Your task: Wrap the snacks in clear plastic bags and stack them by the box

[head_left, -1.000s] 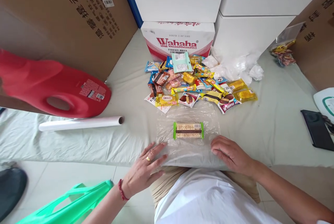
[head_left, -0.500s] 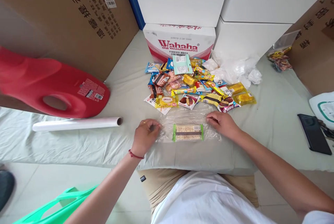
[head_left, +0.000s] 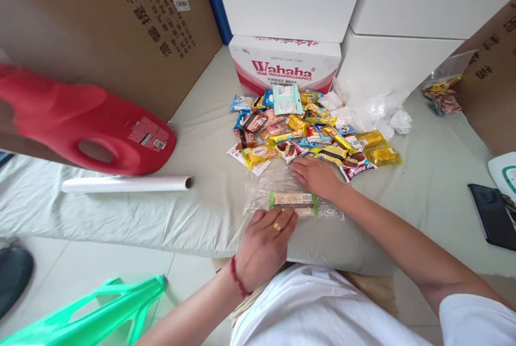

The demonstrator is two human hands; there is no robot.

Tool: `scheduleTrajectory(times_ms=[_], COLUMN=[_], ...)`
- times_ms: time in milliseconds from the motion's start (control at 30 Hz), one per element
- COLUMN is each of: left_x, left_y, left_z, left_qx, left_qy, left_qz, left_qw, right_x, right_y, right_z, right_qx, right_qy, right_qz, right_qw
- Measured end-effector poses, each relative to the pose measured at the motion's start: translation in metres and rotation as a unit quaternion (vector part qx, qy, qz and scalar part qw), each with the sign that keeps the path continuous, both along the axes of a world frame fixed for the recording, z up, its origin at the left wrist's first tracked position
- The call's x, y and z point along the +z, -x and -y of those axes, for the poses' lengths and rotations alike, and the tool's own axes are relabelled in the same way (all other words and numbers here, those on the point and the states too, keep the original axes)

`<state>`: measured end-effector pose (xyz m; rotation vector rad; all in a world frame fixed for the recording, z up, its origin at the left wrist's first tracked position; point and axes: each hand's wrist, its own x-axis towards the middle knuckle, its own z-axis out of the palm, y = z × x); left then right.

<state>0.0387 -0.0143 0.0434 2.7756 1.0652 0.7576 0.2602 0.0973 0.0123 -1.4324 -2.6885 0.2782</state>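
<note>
A snack bar (head_left: 292, 200) in a clear wrapper with green ends lies on a sheet of plastic film (head_left: 258, 195) spread on the covered table. My left hand (head_left: 271, 241) is at the near side of the bar, palm down. Its fingers are stretched toward the wrapper and partly cover its lower edge; the thumb is hidden. At the far edge of the film is my right hand (head_left: 318, 177), its fingers closed together on the film close to the snack pile. A heap of wrapped snacks (head_left: 286, 134) lies just beyond.
A white roll (head_left: 129, 185) and a red jug (head_left: 121, 136) lie to the left. Behind the snacks stands a Wahaha carton (head_left: 284, 66), with crumpled clear plastic (head_left: 371, 109) beside it. A phone (head_left: 492, 214) lies at the right; a green stool (head_left: 100, 314) stands below.
My left hand has left the film's left edge and moved right and nearer, to the bar's near side. My right hand has shifted left and away, to the film's far edge.
</note>
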Motion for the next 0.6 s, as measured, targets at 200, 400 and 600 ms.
scheduleTrajectory(times_ms=[200,400,600], left_x=[-0.031,-0.035,-0.035], left_y=[-0.02,-0.019,-0.025], left_z=[-0.02,-0.018,-0.014], left_qx=[0.081,0.079,0.108], left_qy=[0.138,0.149,0.186], left_qz=[-0.135,-0.124,-0.071], left_qw=[0.978,0.978,0.974], right_x=[-0.005,0.022,0.042], right_y=[0.015,0.005,0.004], right_z=[-0.022,-0.023,0.031], right_qx=[-0.054,0.077,0.133], right_qy=[0.049,0.068,0.072], right_qz=[0.004,-0.02,-0.013], right_qw=[0.997,0.994,0.988])
